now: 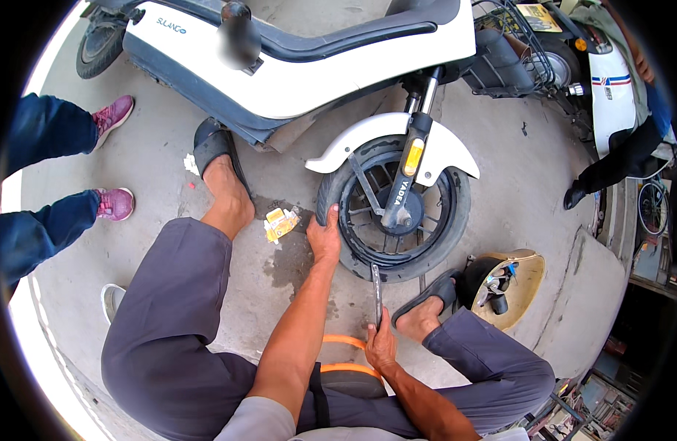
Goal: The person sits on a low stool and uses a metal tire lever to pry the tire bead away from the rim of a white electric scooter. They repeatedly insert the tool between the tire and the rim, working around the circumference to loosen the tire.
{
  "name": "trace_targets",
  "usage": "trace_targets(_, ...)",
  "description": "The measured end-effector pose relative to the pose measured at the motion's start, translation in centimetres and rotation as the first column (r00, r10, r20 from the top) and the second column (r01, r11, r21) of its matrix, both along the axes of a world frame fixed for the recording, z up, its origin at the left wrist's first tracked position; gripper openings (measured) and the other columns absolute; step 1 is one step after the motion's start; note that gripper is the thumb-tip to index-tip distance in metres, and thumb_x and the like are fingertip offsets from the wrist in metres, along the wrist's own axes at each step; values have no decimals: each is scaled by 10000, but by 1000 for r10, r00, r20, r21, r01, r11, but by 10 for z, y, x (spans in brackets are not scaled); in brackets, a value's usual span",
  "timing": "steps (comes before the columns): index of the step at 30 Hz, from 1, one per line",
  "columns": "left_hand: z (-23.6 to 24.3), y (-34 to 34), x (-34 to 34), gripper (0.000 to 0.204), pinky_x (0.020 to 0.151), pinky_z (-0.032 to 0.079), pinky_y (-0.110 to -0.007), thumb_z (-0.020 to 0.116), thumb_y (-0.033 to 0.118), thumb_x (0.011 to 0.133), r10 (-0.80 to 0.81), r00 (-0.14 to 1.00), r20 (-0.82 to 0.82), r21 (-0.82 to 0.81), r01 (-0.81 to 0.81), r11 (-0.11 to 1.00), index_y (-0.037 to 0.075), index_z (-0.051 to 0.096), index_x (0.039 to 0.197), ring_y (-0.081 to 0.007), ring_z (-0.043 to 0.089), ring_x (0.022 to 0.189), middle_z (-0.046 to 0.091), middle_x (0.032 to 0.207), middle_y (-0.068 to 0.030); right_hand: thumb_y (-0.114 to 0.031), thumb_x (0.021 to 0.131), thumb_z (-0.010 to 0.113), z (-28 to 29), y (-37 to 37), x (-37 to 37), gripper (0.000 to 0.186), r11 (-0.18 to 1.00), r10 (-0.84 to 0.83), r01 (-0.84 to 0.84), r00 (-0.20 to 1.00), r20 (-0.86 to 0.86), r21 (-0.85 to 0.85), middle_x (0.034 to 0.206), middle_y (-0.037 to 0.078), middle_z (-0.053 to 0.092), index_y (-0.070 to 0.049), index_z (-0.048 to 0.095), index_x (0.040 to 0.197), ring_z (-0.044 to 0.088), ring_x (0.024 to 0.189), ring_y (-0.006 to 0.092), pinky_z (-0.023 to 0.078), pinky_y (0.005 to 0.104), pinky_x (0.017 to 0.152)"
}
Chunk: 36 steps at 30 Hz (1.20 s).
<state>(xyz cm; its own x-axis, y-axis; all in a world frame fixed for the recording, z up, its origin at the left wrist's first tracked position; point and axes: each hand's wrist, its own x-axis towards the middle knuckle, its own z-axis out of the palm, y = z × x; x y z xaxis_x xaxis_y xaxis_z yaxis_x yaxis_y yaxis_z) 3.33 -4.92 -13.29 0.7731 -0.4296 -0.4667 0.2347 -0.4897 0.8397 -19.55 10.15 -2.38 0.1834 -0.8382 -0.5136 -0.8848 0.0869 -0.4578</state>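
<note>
The front wheel (401, 213) of a white electric scooter (316, 77) stands in front of me, with a white mudguard (342, 143) and a dark fork (412, 169). My left hand (324, 235) grips the black tire (441, 253) at its left side, fingers closed against it. My right hand (381, 342) is closed round a flat metal lever (377, 287), whose upper end is at the lower part of the tire and rim; I cannot tell whether it is hooked under the bead.
A yellow packet (281, 223) lies left of the wheel; a container of tools (515, 301) sits right of it. A person's legs in jeans (52, 136) with pink shoes are at left. Another person (621, 162) stands beside a scooter at right. Orange-edged objects (349, 367) lie between my legs.
</note>
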Motion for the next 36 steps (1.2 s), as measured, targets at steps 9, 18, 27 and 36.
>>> trace_targets(9,4,23,-13,829,976,448,-394,749,576,805,63,993,-97,-50,-68,996,-94,568,1258,-331,617,1079,666,1162,-237,-289,1001,524,3,-13,-34,526,994,-92,98,986,140,-40,1021,255,662,-113,368,1472,630,987,455,477,508,855)
trace_targets(18,30,-29,63,722,937,473,-388,828,443,739,-338,906,-255,-169,303,938,-71,625,1203,-306,642,1036,696,1092,-221,-255,973,544,38,-75,-69,482,949,24,-7,999,-49,315,1030,246,669,-139,461,1432,638,1028,425,486,461,884)
trace_targets(27,21,-18,57,648,920,477,-373,828,373,736,-228,925,-305,-184,177,967,-69,654,1177,-281,645,988,706,1082,-191,-153,988,549,33,-60,-58,407,890,-182,134,981,68,437,1014,140,592,-67,492,1381,571,978,259,446,363,927)
trace_targets(36,35,-23,60,743,986,463,-365,788,416,793,-360,916,-176,-157,335,929,-71,565,1308,-275,628,1071,662,1188,-204,-146,996,571,23,-42,-40,408,722,-412,229,901,139,653,712,-9,454,-103,461,1386,413,532,93,378,271,490)
